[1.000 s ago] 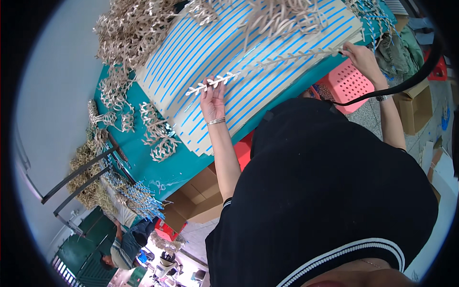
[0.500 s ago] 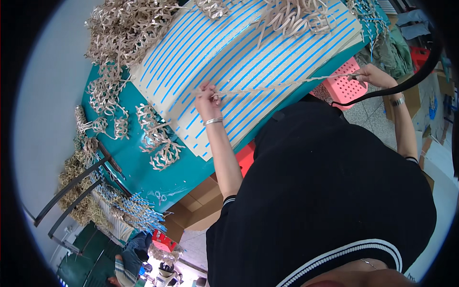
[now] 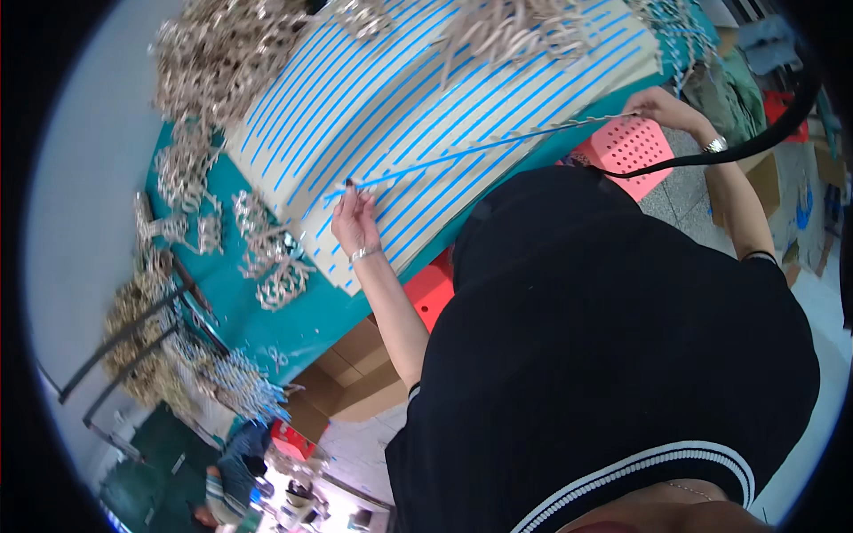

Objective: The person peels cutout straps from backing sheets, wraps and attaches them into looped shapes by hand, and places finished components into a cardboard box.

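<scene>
Nearest the camera, the person's black top with a white-striped neckline (image 3: 622,373) fills the lower right of the view. From it the left forearm rises to the left hand (image 3: 355,224), which wears a thin bracelet and pinches one end of a long blue strip (image 3: 462,153) between fingertips. The strip is narrow, bright blue and stretched nearly straight, running up and to the right across the board to the right hand (image 3: 662,105), which grips its other end beside a length of pale cut-out trim; a wristwatch sits on that wrist. Both hands are closed on the strip.

Under the strip lies a large cream board (image 3: 426,107), tilted in the view and covered with many parallel blue stripes of the same colour. It rests on a teal table (image 3: 267,329). Heaps of beige lacy cut-out pieces (image 3: 213,62) lie on the table to the left of the board and over its far edge.

Below the table edge stand cardboard boxes (image 3: 355,373) and something red. A pink perforated basket (image 3: 635,147) sits near the right hand, on a grey floor. Beyond the table is a pale wall, and at the lower left another person crouches on the floor, too small to make out further.
</scene>
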`<state>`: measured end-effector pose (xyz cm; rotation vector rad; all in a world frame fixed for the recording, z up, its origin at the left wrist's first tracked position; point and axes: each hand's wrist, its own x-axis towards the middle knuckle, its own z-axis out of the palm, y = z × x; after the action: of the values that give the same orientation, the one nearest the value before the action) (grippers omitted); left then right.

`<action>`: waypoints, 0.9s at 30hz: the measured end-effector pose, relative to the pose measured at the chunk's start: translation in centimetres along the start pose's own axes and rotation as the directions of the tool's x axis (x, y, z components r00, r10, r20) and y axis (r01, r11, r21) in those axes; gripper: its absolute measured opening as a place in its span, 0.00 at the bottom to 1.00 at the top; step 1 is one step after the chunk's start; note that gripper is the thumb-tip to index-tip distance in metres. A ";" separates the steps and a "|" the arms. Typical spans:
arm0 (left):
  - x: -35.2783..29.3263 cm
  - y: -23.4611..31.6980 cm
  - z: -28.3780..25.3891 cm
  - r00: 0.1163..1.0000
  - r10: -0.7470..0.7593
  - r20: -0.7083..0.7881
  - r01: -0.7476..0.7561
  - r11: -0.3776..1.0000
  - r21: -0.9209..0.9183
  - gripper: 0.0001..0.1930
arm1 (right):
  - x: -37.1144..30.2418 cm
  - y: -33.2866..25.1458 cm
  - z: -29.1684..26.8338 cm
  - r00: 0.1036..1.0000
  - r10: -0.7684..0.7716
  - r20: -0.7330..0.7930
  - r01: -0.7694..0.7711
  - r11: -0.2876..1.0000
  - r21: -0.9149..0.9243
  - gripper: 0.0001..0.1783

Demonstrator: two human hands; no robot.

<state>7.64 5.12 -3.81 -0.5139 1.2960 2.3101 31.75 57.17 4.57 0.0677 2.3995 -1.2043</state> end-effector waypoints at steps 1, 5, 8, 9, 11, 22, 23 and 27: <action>0.4 -0.9 -0.5 1.000 -0.007 -0.007 0.007 0.999 -0.031 0.07 | -0.7 0.4 -0.2 0.996 -0.001 -0.092 -0.012 0.991 -0.132 0.08; 0.9 -1.9 -2.6 0.995 -0.093 0.040 0.095 0.994 -0.060 0.16 | -1.6 0.8 0.1 0.937 -0.002 -0.349 -0.072 0.977 -0.199 0.09; -1.3 -2.9 -0.5 0.995 -0.088 0.050 0.093 0.990 -0.107 0.15 | -3.9 2.1 -1.4 0.844 -0.110 -0.525 -0.034 0.966 -0.257 0.08; -1.8 -3.2 -0.1 0.996 -0.091 -0.010 0.090 0.990 -0.106 0.13 | -4.6 2.0 -2.3 0.827 -0.098 -0.554 -0.055 0.966 -0.252 0.08; -1.4 -4.1 -0.4 0.983 -0.168 0.073 0.174 0.982 -0.076 0.11 | -5.7 1.8 -3.5 0.813 -0.069 -0.578 -0.069 0.974 -0.214 0.08; -3.7 -4.8 0.1 0.918 -0.357 0.173 0.373 0.925 -0.067 0.10 | -2.9 6.1 -10.8 0.834 0.444 0.326 -0.341 0.881 -0.328 0.08; -4.0 -4.8 -0.6 0.920 -0.349 0.178 0.366 0.927 -0.077 0.10 | -1.5 9.2 -11.1 0.861 0.413 0.296 -0.374 0.910 -0.181 0.10; -7.9 -6.5 1.9 0.965 -0.263 0.011 0.263 0.962 -0.080 0.11 | 2.9 11.0 -13.8 0.890 0.397 0.223 -0.431 0.893 0.129 0.10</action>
<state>17.58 8.30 -3.32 -0.6696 1.0656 2.1462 26.65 74.17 2.29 0.4766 1.9723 -1.1505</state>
